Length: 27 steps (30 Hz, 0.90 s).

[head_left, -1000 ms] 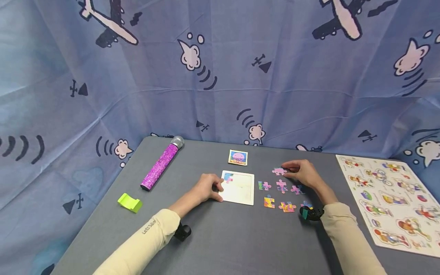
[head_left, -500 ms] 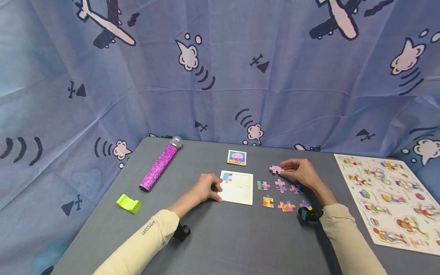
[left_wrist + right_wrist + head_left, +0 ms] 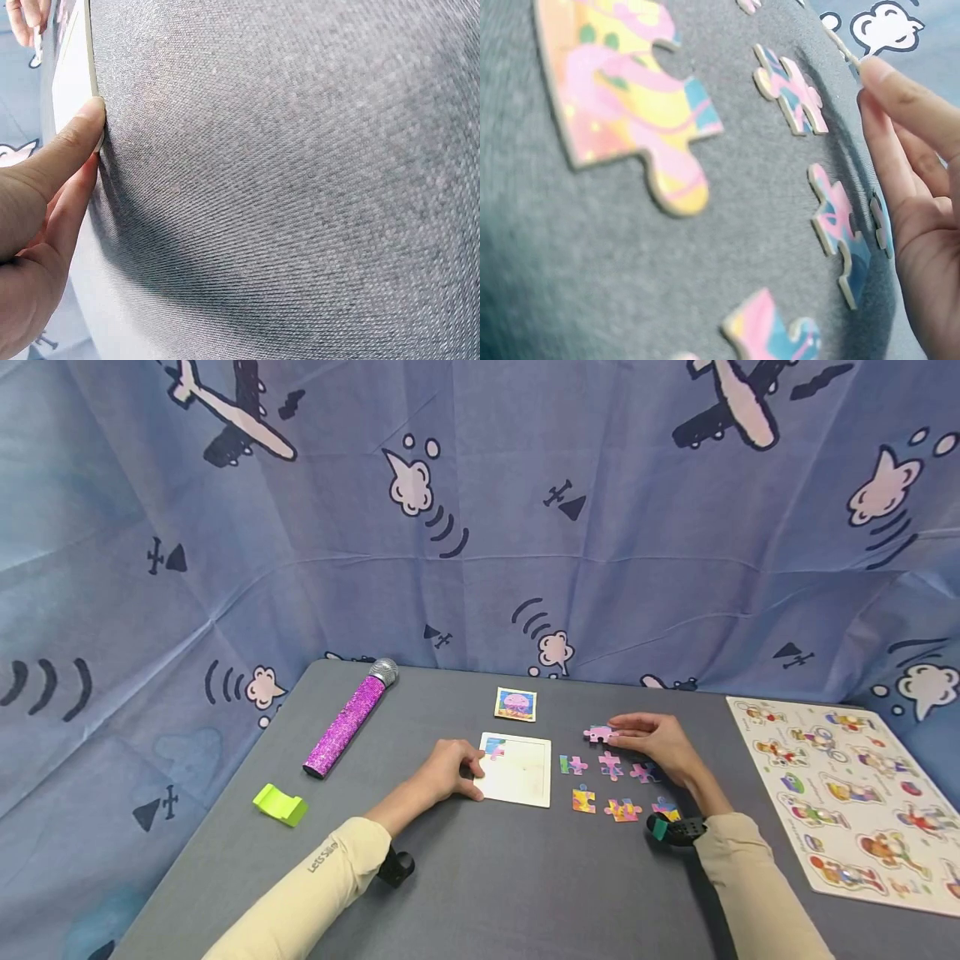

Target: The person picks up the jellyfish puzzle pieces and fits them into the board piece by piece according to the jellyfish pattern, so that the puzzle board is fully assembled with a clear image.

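My left hand (image 3: 450, 770) pinches the left edge of a small white puzzle tray (image 3: 525, 781) between thumb and fingers. One blue-and-pink piece (image 3: 495, 748) lies in the tray's top left corner. Right of the tray, my right hand (image 3: 656, 743) holds a pink puzzle piece (image 3: 597, 735) by its right side, between thumb and fingertips. In the right wrist view this piece (image 3: 841, 45) shows only as a thin edge. Several loose pieces lie below that hand, among them a yellow one (image 3: 583, 799) and a pink-and-yellow one (image 3: 623, 810).
Behind the tray lies a small card (image 3: 516, 704) with a pink jellyfish picture. A glittery purple microphone (image 3: 348, 722) and a lime-green curved block (image 3: 281, 805) are at the left. A large board (image 3: 843, 802) with figures covers the right side. A blue printed cloth (image 3: 480, 527) hangs behind the table.
My right hand has moved slightly left with the pink puzzle piece, which now looks lifted and turned a little. The left hand stays at the tray's edge. The head view has shifted slightly.
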Each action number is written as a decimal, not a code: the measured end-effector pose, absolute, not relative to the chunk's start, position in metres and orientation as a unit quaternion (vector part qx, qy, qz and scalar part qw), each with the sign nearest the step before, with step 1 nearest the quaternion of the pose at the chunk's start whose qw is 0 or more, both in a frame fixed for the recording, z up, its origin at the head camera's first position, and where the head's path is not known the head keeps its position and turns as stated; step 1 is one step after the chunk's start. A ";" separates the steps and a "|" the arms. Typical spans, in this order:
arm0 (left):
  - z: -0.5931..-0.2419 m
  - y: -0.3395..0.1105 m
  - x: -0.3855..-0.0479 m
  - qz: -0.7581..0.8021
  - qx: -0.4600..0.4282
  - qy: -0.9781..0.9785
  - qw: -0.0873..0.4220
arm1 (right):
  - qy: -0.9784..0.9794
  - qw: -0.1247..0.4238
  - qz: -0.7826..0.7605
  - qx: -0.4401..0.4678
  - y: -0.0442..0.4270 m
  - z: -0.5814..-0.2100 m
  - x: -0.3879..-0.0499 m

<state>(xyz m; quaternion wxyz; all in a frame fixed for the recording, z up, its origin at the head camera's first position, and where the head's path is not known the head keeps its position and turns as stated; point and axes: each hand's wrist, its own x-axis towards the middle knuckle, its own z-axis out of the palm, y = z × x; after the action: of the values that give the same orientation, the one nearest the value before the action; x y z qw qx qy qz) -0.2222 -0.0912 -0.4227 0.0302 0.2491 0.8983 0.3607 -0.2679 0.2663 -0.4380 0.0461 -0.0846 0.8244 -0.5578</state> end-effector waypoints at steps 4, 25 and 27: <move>-0.422 -0.090 -0.222 0.360 0.247 0.899 0.034 | 0.801 0.040 -0.592 -0.083 0.265 -0.444 -0.268; -0.420 -0.088 -0.222 0.354 0.248 0.901 0.030 | 0.764 0.029 -0.637 -0.103 0.248 -0.452 -0.262; -0.420 -0.089 -0.221 0.354 0.252 0.900 0.029 | 0.766 0.035 -0.634 -0.100 0.245 -0.451 -0.261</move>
<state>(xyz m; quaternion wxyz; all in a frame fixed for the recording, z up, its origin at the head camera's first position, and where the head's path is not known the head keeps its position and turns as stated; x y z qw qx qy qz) -0.2214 -0.0892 -0.4203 0.0286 0.2521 0.9001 0.3542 -0.2614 0.2453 -0.4512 0.0346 -0.1002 0.7658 -0.6343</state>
